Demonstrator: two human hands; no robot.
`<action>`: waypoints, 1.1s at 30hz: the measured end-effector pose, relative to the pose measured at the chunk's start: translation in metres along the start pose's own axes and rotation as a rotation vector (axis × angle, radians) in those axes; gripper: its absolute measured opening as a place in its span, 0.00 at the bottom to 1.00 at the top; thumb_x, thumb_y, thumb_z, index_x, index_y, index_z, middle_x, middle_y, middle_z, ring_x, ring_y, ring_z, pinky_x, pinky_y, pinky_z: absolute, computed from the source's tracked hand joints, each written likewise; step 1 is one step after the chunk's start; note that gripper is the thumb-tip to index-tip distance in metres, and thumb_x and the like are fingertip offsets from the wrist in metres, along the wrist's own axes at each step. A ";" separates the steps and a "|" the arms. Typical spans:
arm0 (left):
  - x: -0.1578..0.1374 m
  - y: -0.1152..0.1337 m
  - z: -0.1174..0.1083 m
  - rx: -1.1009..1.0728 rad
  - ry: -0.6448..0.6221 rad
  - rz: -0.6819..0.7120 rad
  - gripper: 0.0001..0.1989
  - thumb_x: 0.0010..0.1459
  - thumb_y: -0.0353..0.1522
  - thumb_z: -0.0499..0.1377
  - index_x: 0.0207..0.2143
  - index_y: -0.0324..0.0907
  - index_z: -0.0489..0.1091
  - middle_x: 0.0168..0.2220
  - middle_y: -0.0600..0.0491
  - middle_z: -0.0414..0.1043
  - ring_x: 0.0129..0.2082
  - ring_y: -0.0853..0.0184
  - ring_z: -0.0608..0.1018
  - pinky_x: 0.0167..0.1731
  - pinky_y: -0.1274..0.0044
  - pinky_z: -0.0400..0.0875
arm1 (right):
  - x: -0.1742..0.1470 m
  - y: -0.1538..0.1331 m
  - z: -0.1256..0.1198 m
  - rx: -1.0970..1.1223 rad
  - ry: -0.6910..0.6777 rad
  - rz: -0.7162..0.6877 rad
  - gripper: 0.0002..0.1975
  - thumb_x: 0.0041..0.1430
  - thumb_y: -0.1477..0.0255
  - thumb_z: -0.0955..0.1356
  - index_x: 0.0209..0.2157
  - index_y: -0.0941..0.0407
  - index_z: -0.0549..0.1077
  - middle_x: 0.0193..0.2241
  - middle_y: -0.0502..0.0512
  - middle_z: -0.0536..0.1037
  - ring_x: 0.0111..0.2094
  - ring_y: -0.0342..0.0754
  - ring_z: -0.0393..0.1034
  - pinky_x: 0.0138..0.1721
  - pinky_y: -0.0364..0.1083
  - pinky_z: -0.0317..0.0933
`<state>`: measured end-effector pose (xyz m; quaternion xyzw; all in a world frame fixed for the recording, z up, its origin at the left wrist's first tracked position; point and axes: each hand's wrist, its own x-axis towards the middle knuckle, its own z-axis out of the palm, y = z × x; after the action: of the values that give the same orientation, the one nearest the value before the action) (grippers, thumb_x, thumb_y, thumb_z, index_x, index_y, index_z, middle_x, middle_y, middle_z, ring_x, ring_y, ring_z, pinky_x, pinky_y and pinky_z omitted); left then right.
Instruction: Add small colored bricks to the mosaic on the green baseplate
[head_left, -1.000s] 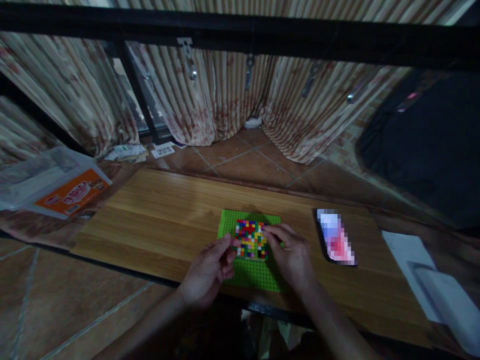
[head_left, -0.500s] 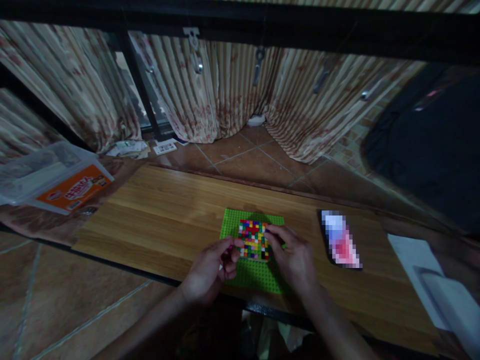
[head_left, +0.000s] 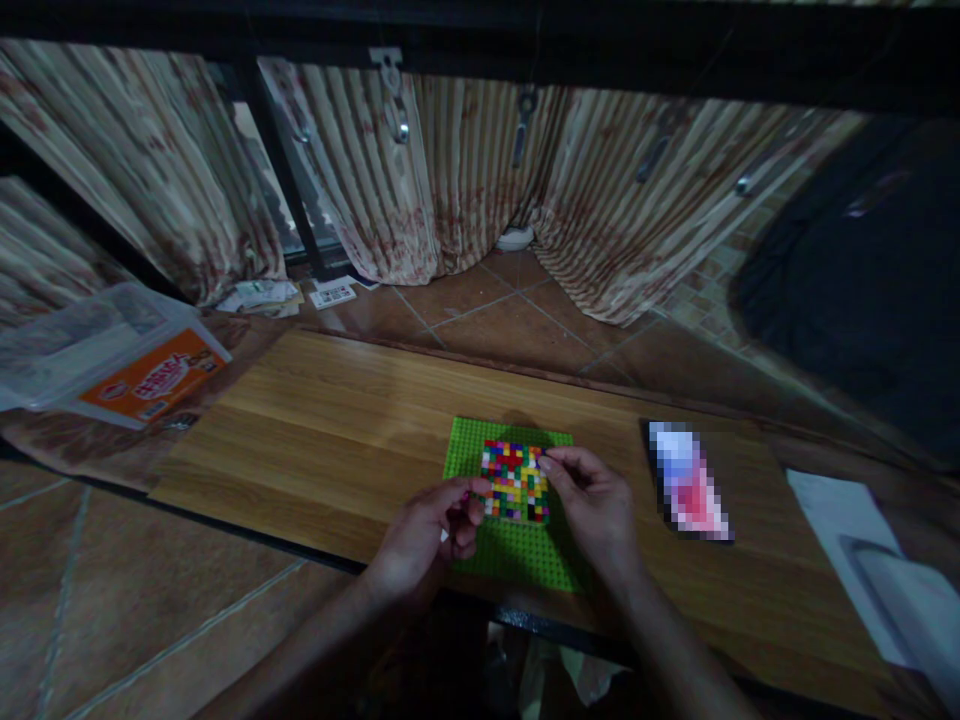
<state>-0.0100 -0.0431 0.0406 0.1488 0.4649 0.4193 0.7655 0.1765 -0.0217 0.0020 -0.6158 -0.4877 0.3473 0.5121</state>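
A green studded baseplate (head_left: 517, 560) lies on the wooden board. On it sits a square block of small multicoloured toy bricks (head_left: 514, 480). My left hand (head_left: 431, 530) is curled at the block's left edge, with specks of magenta and white, apparently small loose bricks, showing between its fingers. At the block's upper right edge, my right hand (head_left: 596, 500) has thumb and forefinger pinched together. A tiny dark bluish brick shows at those fingertips; the fingers partly cover it and that corner of the block.
Right of the baseplate lies a phone (head_left: 690, 480) with a blurred screen. White paper (head_left: 840, 540) is at the board's right end. A clear plastic tub (head_left: 142, 350) with an orange label stands at the left. Striped curtains (head_left: 465, 180) hang behind the wooden board (head_left: 322, 420).
The right thumb and forefinger have straightened a little at the block's right edge, uncovering its lower right corner. The left hand keeps its curl. The whole view has shifted slightly.
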 end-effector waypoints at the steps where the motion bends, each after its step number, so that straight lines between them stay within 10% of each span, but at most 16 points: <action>1: 0.000 0.000 0.001 0.002 0.001 0.000 0.10 0.55 0.32 0.57 0.35 0.36 0.73 0.22 0.56 0.64 0.16 0.78 0.60 0.19 0.81 0.53 | 0.001 0.000 0.001 0.014 0.004 0.012 0.13 0.51 0.61 0.72 0.30 0.57 0.77 0.28 0.53 0.79 0.30 0.48 0.73 0.32 0.45 0.67; 12: -0.006 0.002 0.009 0.124 -0.049 0.056 0.14 0.51 0.34 0.62 0.40 0.36 0.74 0.32 0.48 0.76 0.19 0.76 0.67 0.21 0.81 0.56 | 0.003 0.004 -0.001 -0.002 -0.029 -0.056 0.13 0.54 0.60 0.70 0.31 0.57 0.75 0.28 0.53 0.77 0.29 0.47 0.71 0.31 0.45 0.65; 21: -0.009 -0.002 0.018 0.116 -0.128 0.086 0.13 0.51 0.34 0.61 0.39 0.38 0.73 0.27 0.53 0.72 0.21 0.73 0.70 0.20 0.80 0.54 | -0.027 -0.036 -0.003 -0.178 -0.309 -0.477 0.09 0.61 0.69 0.68 0.43 0.51 0.75 0.38 0.54 0.76 0.40 0.49 0.71 0.40 0.48 0.67; 33: -0.017 0.001 0.034 0.107 -0.067 -0.005 0.11 0.54 0.35 0.59 0.37 0.40 0.75 0.34 0.49 0.74 0.25 0.74 0.67 0.26 0.80 0.57 | -0.019 -0.027 -0.019 -0.253 -0.162 -0.463 0.06 0.63 0.69 0.66 0.38 0.52 0.76 0.36 0.53 0.75 0.39 0.48 0.70 0.39 0.47 0.65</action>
<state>0.0148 -0.0500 0.0689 0.2023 0.4610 0.3867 0.7727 0.1826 -0.0452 0.0316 -0.5172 -0.6944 0.2055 0.4561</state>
